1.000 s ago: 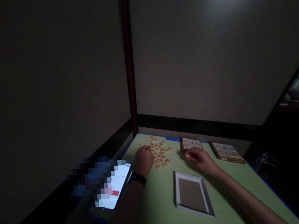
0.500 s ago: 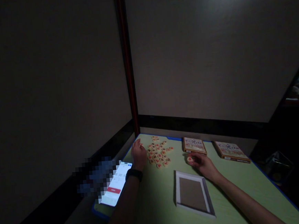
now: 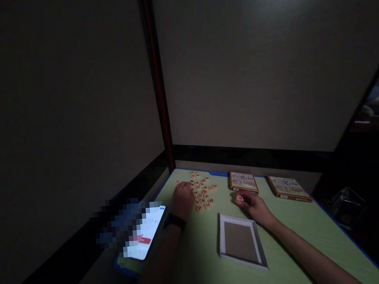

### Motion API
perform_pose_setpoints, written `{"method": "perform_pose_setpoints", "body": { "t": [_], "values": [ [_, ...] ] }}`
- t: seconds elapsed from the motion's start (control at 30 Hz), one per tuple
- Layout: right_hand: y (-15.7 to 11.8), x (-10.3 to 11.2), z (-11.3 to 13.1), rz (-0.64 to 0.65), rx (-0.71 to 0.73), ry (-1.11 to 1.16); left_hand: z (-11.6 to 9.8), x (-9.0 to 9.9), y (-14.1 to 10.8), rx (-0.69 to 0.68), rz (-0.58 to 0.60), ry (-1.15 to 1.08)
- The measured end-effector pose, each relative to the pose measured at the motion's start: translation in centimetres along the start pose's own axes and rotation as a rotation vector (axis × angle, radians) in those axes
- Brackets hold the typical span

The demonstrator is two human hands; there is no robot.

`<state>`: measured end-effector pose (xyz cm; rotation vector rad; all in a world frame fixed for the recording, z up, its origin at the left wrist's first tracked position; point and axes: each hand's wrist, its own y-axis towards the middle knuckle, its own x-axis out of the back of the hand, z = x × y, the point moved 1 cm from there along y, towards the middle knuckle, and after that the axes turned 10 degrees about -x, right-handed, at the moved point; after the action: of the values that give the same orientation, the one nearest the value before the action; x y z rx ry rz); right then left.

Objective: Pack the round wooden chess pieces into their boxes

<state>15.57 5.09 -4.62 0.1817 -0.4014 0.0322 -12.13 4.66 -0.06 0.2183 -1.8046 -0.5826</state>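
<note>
Right hand [image 3: 255,206]: fingertips pinching one disc [image 3: 239,198]. Left hand [image 3: 183,199] at left edge of disc cluster [image 3: 199,207], grip hidden, can't tell. Tray [image 3: 244,263] on tabletop [image 3: 198,255], nearer right hand, long axis running roughly toward wall [image 3: 242,67].

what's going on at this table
A person's right hand holds a round piece between its fingertips, above the green table. The left hand is at the near-left edge of a loose cluster of similar pieces with red or dark markings; whether it grips one is hidden. An open tray lies nearer the person, two flat boxes sit towards the wall, and a lit phone is at the left.
</note>
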Motion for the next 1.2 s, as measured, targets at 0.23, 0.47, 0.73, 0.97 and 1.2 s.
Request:
{"method": "perform_pose_setpoints", "body": {
  "t": [0.23, 0.47, 0.73, 0.97, 1.2],
  "values": [
    [0.0, -0.3, -0.2, 0.016, 0.014, 0.030, 3.3, 1.9, 3.6, 0.197, 0.337, 0.250],
    [-0.1, -0.6, -0.2, -0.005, 0.022, 0.021, 4.3, 1.2, 4.5, 0.177, 0.440, 0.293],
    [-1.8, -0.2, 3.9, -0.014, 0.103, -0.053, 3.4, 2.0, 4.3, 0.148, 0.378, 0.328],
    [-6.7, -2.1, 8.5, 0.110, 0.445, -0.581, -1.8, 3.6, 3.3, -0.070, 0.085, 0.083],
    [-7.2, -3.6, 7.5, 0.129, 0.468, -0.796, -6.9, -0.3, 0.0, -0.335, -0.143, -0.370]
  ]
}}
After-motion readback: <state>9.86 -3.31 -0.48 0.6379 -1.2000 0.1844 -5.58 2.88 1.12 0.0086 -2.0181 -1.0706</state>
